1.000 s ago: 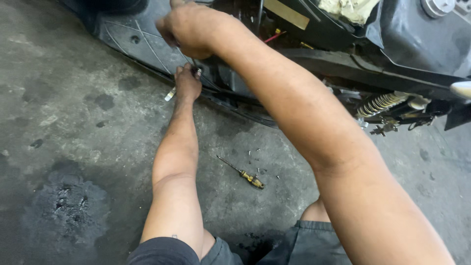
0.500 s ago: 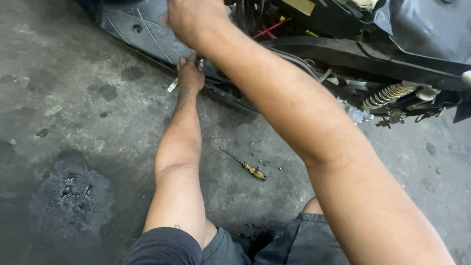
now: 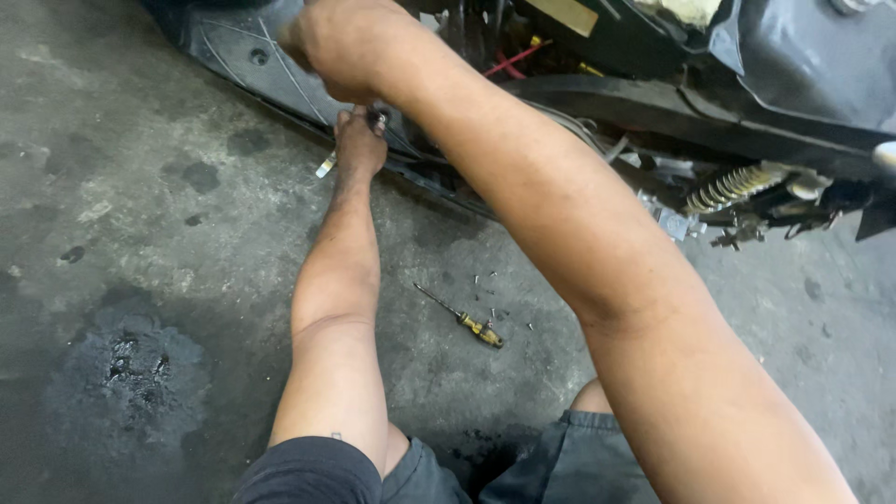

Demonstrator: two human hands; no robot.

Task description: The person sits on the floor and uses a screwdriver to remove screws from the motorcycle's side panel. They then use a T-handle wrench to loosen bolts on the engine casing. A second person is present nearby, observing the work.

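Head view: left hand (image 3: 359,145) pinches a small metal part (image 3: 326,166) at the black panel (image 3: 238,56) edge, right hand (image 3: 341,47) fisted above, contents unclear. That panel looks stiff, light plastic, best held by its rim; a screwdriver (image 3: 464,318) lies on the floor (image 3: 112,187).

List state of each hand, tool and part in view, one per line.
left hand: fingers closed on a small tool at the panel edge
right hand: fist closed, pressed on the black panel
screwdriver: lying flat on the concrete floor, untouched
small screws: loose on the floor
coil spring: mounted, exposed
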